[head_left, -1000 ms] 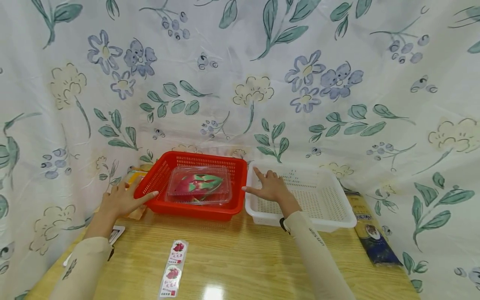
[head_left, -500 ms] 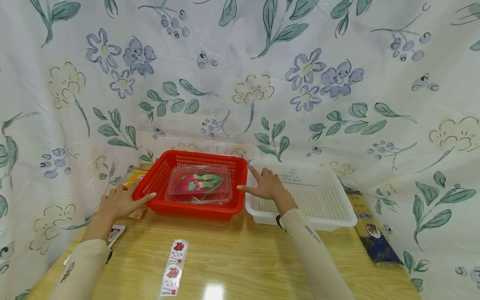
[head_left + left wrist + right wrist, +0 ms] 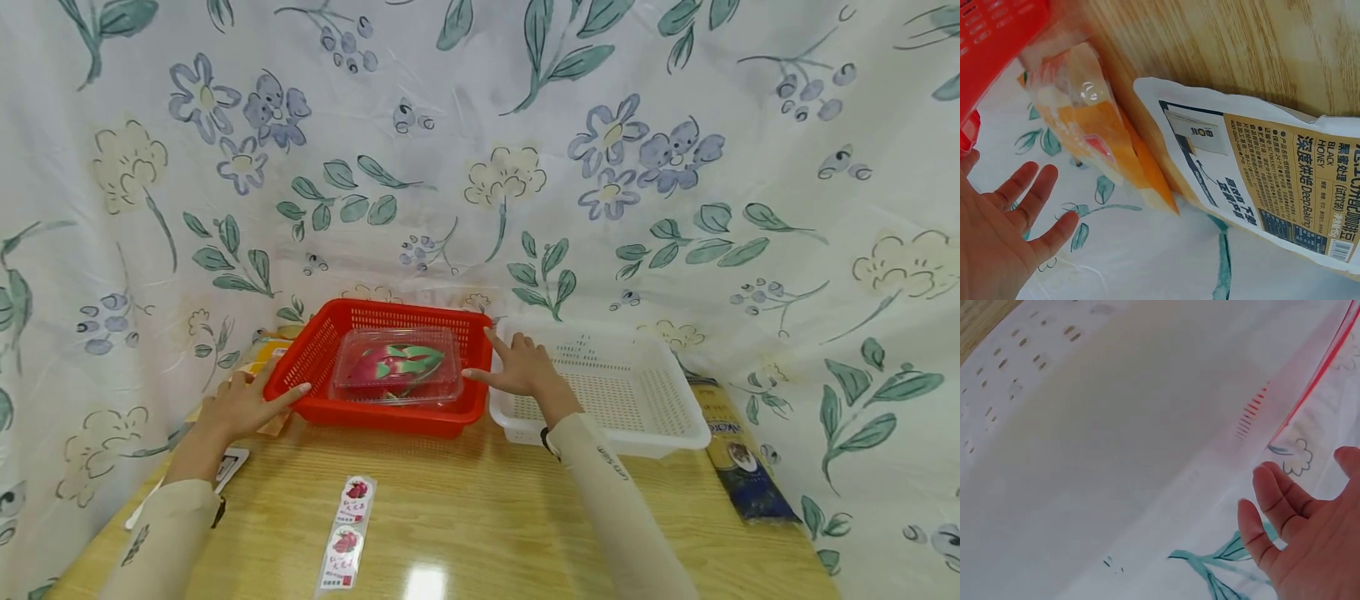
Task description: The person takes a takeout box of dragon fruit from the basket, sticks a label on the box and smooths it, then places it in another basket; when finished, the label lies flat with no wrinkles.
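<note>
- The red perforated plastic basket sits toward the far edge of the light wooden table. Its right rim lies just beside the left rim of the white perforated plastic basket.
- Inside the red basket lies a clear plastic clamshell box holding a pink-and-green dragon fruit. It lies flat on the basket floor, slightly toward the near wall.
- The two hands bracket the red basket from opposite sides, a placement that suits steadying or shifting it along the table.
- The left hand rests at the basket's left near corner. Its fingers are straight and spread, with one fingertip against the rim and nothing grasped. The left wrist view confirms the flat, extended palm.
- The right hand hovers over the seam between the two baskets. Its fingers are straight and splayed and hold nothing; the thumb points at the red rim. Whether it actually touches the rim cannot be told, as the right wrist view is blurred.
- An orange-and-clear plastic packet and a printed white-and-tan food bag lie at the table's left edge, beside the left hand.
- A strip of fruit stickers lies near the front edge. A dark blue printed bag lies at the right edge.
</note>
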### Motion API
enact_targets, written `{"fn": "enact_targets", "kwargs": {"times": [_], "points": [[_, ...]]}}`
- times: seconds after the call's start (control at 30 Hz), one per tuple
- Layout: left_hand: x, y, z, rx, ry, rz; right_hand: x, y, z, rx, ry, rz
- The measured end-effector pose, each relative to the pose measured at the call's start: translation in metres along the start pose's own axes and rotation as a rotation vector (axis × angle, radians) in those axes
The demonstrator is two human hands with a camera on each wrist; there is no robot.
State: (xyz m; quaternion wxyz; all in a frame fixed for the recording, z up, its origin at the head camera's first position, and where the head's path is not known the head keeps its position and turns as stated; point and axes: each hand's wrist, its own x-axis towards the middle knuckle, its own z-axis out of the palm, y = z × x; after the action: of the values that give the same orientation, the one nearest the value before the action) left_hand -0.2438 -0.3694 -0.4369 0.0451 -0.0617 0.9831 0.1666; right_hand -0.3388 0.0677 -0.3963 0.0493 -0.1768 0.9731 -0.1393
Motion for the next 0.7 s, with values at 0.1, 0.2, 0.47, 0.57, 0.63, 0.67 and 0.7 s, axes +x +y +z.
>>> {"fn": "enact_targets", "kwargs": {"times": [0.1,0.2,0.47,0.57,0.63,0.67,0.7], "points": [[0.001,-0.001,0.002,0.01,0.001,-0.001,0.001,-0.004,0.001,0.017,-0.005,0.0],[0.001,-0.001,0.003,0.021,0.006,0.001,0.002,-0.007,0.003,0.02,-0.006,-0.001],[0.001,-0.001,0.002,0.032,0.02,0.007,0.009,-0.013,0.011,-0.06,0.022,-0.049],[0.002,-0.002,0.003,0.027,0.016,0.019,0.011,-0.015,0.014,-0.08,0.039,-0.069],[0.002,-0.002,0.004,0.025,0.018,0.029,0.013,-0.016,0.015,-0.082,0.041,-0.075],[0.002,-0.002,0.004,0.022,0.022,0.036,0.013,-0.017,0.016,-0.081,0.04,-0.075],[0.003,-0.002,0.005,0.021,0.024,0.04,0.014,-0.017,0.016,-0.076,0.036,-0.074]]}}
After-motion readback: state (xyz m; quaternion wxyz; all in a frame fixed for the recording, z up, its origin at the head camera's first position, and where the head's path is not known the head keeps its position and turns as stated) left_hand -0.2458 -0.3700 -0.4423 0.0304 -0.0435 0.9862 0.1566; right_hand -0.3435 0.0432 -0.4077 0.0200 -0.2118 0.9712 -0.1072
